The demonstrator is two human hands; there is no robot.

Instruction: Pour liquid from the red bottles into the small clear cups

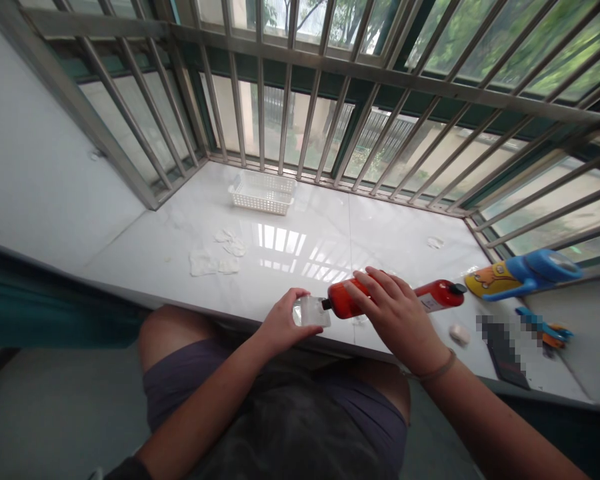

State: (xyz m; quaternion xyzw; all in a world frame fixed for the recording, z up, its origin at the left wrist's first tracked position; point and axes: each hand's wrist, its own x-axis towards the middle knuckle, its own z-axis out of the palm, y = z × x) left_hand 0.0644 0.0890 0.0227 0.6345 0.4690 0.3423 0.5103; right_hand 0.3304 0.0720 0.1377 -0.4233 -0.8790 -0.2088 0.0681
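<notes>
My left hand point(286, 323) is closed around a small clear container point(313, 311) near the front edge of the white marble-look sill. My right hand point(393, 313) grips a red bottle point(344, 300) from above, tilted on its side. Its dark nozzle meets the mouth of the clear container; whether liquid is flowing cannot be made out. Just to the right of my right hand, a second red bottle point(437, 293) with a black cap and a pale label shows, partly hidden by the hand.
A white perforated basket point(263, 193) sits toward the window bars. Crumpled tissues point(215, 260) lie at left. On the right are a blue and yellow water bottle point(523, 273), a small pale lump point(459, 335), a dark phone-like slab point(505, 353) and a blue-orange item point(547, 332).
</notes>
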